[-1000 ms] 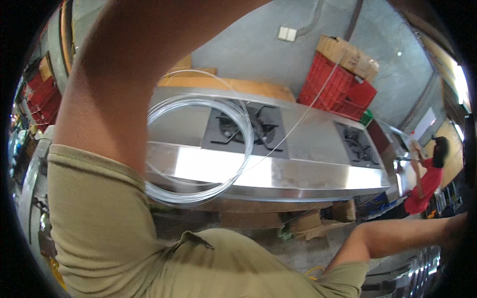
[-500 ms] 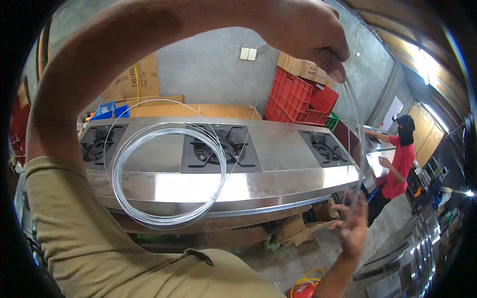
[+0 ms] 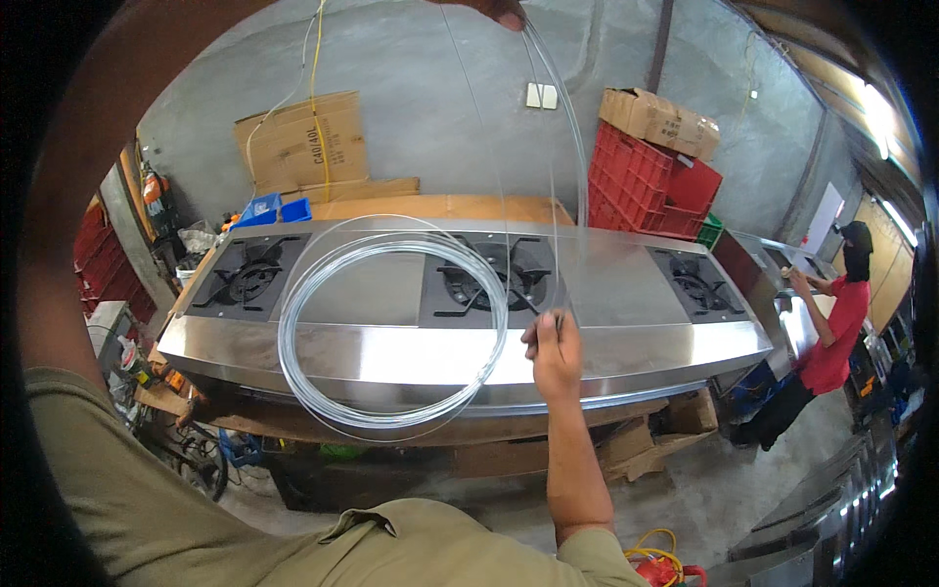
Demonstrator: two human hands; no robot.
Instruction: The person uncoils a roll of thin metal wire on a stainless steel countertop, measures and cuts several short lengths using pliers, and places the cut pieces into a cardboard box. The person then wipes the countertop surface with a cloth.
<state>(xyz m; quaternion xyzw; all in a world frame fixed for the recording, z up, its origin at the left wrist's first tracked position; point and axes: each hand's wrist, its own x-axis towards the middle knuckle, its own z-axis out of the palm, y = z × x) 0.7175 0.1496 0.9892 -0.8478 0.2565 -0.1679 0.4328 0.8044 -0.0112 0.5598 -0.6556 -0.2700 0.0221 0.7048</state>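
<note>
My left hand (image 3: 496, 10) is raised at the top edge, mostly cut off. Its fingers are closed on thin silvery wire (image 3: 581, 166), which hangs from them in long curving strands. Lower down, in front of the middle burner, my right hand (image 3: 556, 357) pinches a hanging strand of that wire between thumb and fingers. A large round coil of wire (image 3: 295, 328) shows in front of the steel stove top (image 3: 611, 284), left of my right hand. A loose loop stands out above the coil. Whether the coil rests on the steel or hangs cannot be told.
Black burners (image 3: 699, 284) sit in the counter. Behind it are red crates (image 3: 631, 171), a cardboard box (image 3: 660, 122) and blue bins (image 3: 259, 209). At the right a person in a red shirt (image 3: 839, 333) works at another steel unit. A red object with yellow hose (image 3: 657, 567) lies below.
My right hand has come inward from the right, and its spread fingers are now closed on the wire. My left hand has moved up and left in view. The view has shifted leftward.
</note>
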